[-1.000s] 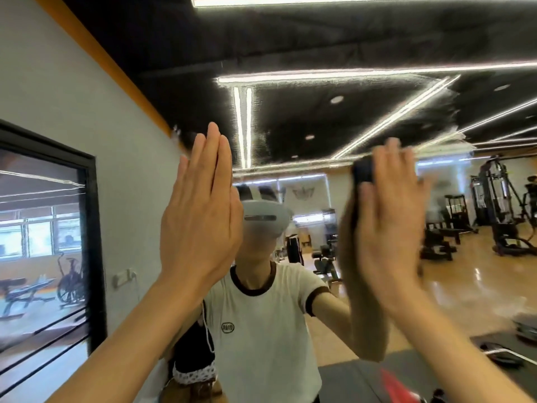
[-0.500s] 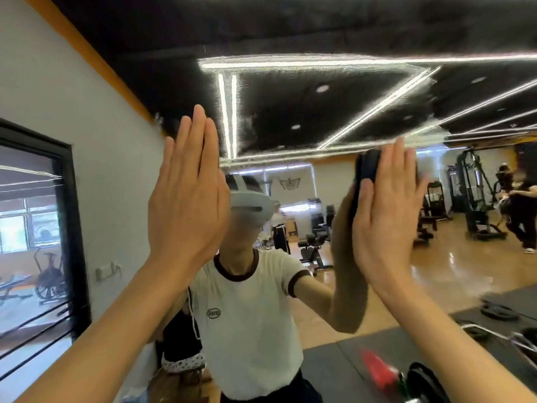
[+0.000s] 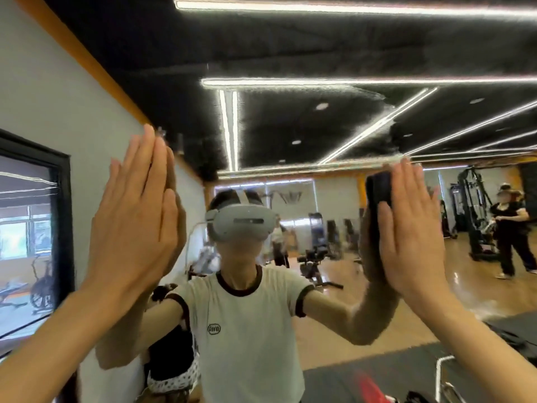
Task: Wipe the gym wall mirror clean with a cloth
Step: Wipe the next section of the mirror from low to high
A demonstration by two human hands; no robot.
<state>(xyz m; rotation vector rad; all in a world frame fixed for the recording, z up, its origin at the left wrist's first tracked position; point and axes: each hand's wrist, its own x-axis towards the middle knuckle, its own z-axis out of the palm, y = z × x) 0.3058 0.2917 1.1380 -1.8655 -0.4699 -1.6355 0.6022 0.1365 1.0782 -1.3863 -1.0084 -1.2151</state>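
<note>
left hand (image 3: 132, 225): flat on mirror (image 3: 319, 135), fingers straight | right hand (image 3: 412, 228): flat, presses dark cloth (image 3: 377, 189) to glass | reflection: person in white shirt (image 3: 244, 330), gym floor

The flat left hand (image 3: 132, 225) lies against the large glass wall mirror (image 3: 305, 135), fingers pointing up. Well to its right, at about the same height, the flat right hand (image 3: 412, 231) presses the dark folded cloth (image 3: 377, 189) onto the glass; the cloth sits between palm and mirror. Between the two hands, behind them in the reflection, stands the person's white short-sleeved T-shirt (image 3: 244, 330). Left of the left hand hangs a black-framed window (image 3: 65, 228).
</note>
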